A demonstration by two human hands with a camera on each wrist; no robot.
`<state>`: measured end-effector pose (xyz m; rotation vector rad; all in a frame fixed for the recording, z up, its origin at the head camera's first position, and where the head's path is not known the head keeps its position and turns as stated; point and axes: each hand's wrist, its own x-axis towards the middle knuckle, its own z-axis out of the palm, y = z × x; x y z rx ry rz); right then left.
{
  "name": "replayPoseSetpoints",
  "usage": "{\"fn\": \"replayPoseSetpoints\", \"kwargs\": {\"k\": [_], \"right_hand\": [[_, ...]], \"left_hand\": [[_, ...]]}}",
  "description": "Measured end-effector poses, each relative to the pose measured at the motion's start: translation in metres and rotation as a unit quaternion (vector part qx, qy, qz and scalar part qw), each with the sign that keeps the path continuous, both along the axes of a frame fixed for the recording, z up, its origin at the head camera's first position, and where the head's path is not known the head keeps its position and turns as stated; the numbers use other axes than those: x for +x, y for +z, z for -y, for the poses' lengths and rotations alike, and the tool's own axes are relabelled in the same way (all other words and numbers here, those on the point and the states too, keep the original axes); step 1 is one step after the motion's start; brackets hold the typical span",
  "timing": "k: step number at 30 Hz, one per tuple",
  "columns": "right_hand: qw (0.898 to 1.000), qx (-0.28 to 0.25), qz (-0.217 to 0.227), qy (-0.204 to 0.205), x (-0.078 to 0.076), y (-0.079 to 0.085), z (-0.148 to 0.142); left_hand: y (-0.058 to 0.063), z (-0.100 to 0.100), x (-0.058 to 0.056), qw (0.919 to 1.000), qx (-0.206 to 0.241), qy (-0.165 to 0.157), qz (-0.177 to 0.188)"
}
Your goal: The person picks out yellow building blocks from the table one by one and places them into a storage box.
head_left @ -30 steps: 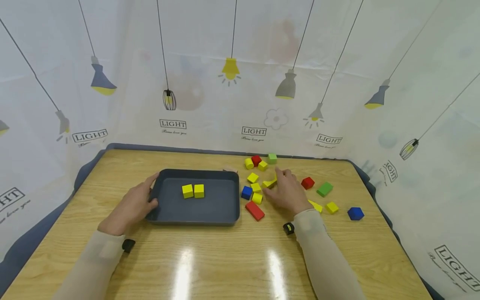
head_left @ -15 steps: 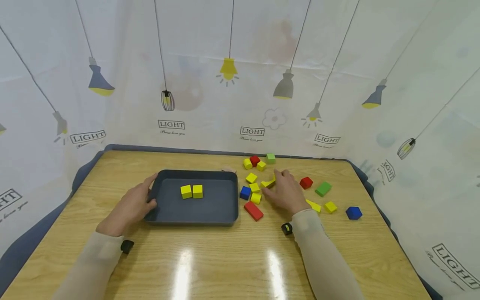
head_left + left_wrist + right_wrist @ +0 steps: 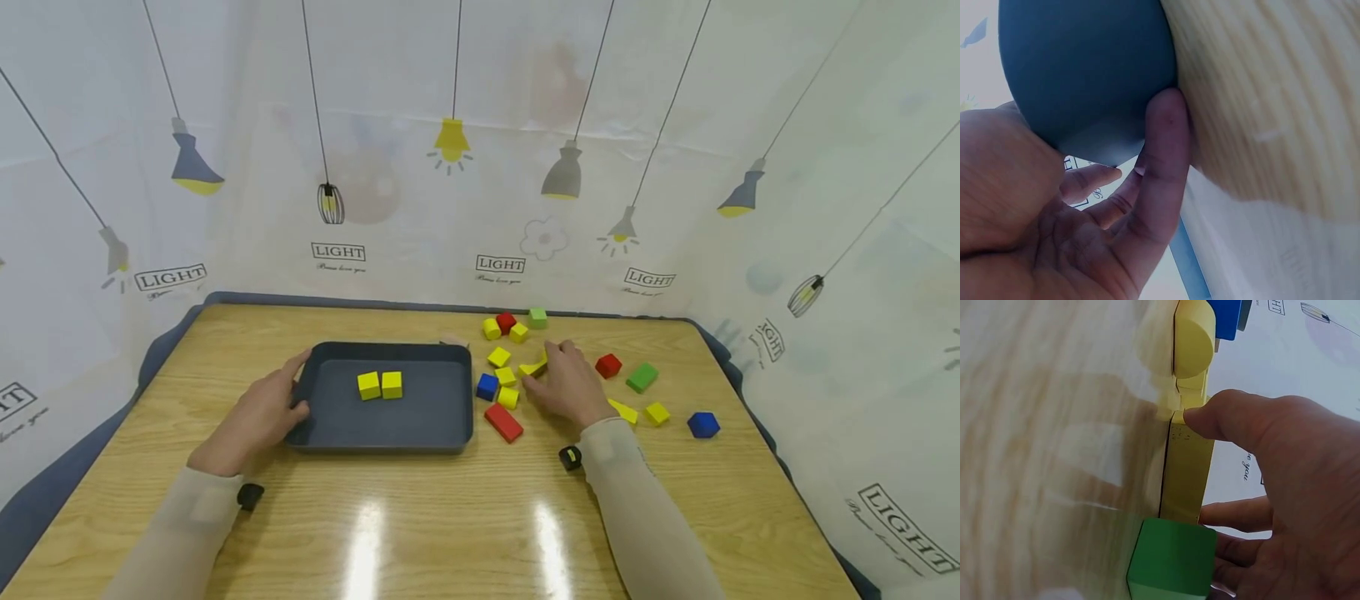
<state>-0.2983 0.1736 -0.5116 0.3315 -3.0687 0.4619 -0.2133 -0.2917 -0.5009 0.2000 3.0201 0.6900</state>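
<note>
We find the right hand point(image 3: 570, 387) pinching a yellow block point(image 3: 1186, 469) by its ends, probably for a firm hold. At left, the left hand point(image 3: 255, 417) clasps the left end of the tray point(image 3: 420, 425), presumably bracing it. Inside sit 2 yellow cubes point(image 3: 392, 385); loose blocks point(image 3: 503, 423) lie right, within reach.

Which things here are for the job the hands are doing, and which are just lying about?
Probably for the job:
tray, held by the left hand
two yellow cubes inside it
yellow block, held by the right hand

Probably just lying about, for now:
red brick
light green block
far-right blue block
</note>
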Motion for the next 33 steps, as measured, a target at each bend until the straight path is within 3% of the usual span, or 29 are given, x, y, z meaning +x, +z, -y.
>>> {"fn": "replayPoseSetpoints", "kwargs": {"k": [17,33], "right_hand": [[1.0,-0.026,-0.003,0.004,0.003,0.006,0.0],[0.998,-0.056,-0.013,0.034,0.005,0.013,0.009]], "left_hand": [[0.003,-0.001,0.002,0.9999,0.01,-0.004,0.001],[0.001,0.001,0.001,0.9999,0.015,0.0,0.0]]}}
